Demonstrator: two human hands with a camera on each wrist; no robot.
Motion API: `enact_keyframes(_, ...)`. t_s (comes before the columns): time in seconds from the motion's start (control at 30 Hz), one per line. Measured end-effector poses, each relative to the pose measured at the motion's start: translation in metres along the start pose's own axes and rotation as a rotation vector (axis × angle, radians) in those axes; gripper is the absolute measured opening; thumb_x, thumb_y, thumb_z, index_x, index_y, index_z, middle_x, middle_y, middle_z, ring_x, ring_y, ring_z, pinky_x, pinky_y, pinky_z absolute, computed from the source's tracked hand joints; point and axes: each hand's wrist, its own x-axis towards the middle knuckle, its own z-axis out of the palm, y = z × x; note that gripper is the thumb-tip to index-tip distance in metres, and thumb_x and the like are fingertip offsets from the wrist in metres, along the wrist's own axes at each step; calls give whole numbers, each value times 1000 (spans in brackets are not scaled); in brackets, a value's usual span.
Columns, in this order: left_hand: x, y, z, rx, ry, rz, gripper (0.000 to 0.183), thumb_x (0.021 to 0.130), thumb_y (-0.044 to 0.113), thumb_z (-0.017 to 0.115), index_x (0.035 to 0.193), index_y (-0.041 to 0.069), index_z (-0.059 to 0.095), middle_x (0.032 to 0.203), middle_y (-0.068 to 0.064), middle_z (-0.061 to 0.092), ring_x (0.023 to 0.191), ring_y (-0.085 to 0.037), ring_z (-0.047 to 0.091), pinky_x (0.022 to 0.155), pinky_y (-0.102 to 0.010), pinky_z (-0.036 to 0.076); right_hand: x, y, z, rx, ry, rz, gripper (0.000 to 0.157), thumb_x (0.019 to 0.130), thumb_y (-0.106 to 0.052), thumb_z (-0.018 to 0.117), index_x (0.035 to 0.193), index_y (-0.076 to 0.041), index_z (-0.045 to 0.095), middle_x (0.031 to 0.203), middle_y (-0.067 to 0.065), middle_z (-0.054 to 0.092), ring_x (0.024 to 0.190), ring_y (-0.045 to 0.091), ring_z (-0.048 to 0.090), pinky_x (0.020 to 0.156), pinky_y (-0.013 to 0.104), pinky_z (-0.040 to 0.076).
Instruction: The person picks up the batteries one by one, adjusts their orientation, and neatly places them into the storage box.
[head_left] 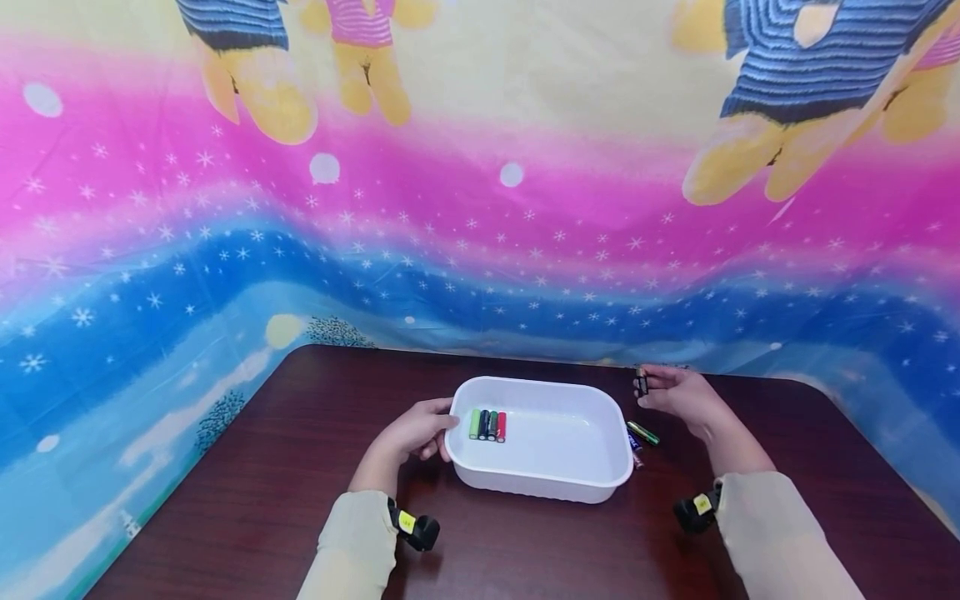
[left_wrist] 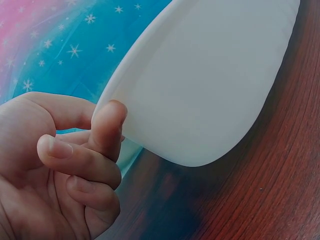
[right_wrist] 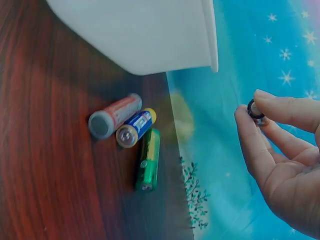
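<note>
A white plastic tub (head_left: pixel 543 483) stands on the table, and my left hand (head_left: pixel 416 427) pinches its left rim between thumb and fingers. Several batteries (head_left: pixel 487 425), light green, dark and red, lie side by side inside at the left end. To the right of the tub my right hand (head_left: pixel 678 393) is raised, holding a black battery with a coppery end (head_left: pixel 642 382) between thumb and fingertips. The right wrist view shows this battery end-on. Below it on the table lie a green battery (right_wrist: pixel 148 160), a blue battery (right_wrist: pixel 137 127) and a red and silver battery (right_wrist: pixel 117 115).
The dark wooden table (head_left: pixel 525 550) ends at the back against a patterned cloth (head_left: pixel 465 275) hung as a backdrop. The loose batteries lie close to the tub's right wall. Each wrist carries a black camera mount.
</note>
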Motion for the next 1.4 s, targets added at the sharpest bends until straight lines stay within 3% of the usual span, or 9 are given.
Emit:
enact_keyframes(0.3, 0, 1, -1, 15, -1, -19, 51, 93, 11, 48, 141, 3, 35, 50, -11, 57, 32, -9, 37, 34, -20, 29, 8, -21, 12, 5, -26, 15, 71, 83, -1, 65, 143, 1, 28, 137, 30, 35, 116, 37, 49, 88, 35, 47)
enact_keyframes(0.63, -2, 5, -2, 28, -11, -11, 51, 93, 10, 47, 142, 2, 34, 49, -10, 57, 32, -9, 36, 34, -20, 27, 21, -45, 33, 28, -50, 6, 72, 82, -3, 68, 144, -3, 31, 138, 27, 36, 119, 38, 46, 97, 46, 39)
enact_keyframes(0.8, -1, 4, -1, 31, -12, -10, 51, 93, 10, 47, 142, 3, 34, 50, -10, 57, 31, -9, 36, 34, -19, 27, 27, -55, 40, 24, -96, -21, 69, 84, -2, 65, 144, -4, 32, 138, 25, 38, 120, 37, 46, 96, 44, 40)
enact_keyframes(1.13, -1, 4, 0, 42, -11, -23, 50, 94, 11, 47, 142, 5, 35, 50, -10, 57, 31, -9, 36, 34, -20, 27, 39, -54, 51, 77, -164, -46, 70, 82, 2, 65, 143, -3, 32, 138, 26, 37, 118, 36, 48, 92, 39, 44)
enact_keyframes(1.4, 0, 3, 0, 35, -15, -18, 50, 93, 10, 47, 142, 3, 35, 49, -10, 57, 31, -9, 37, 34, -19, 27, 48, -50, 59, 113, -193, -79, 67, 83, 5, 63, 142, -2, 34, 134, 26, 41, 115, 35, 50, 96, 44, 40)
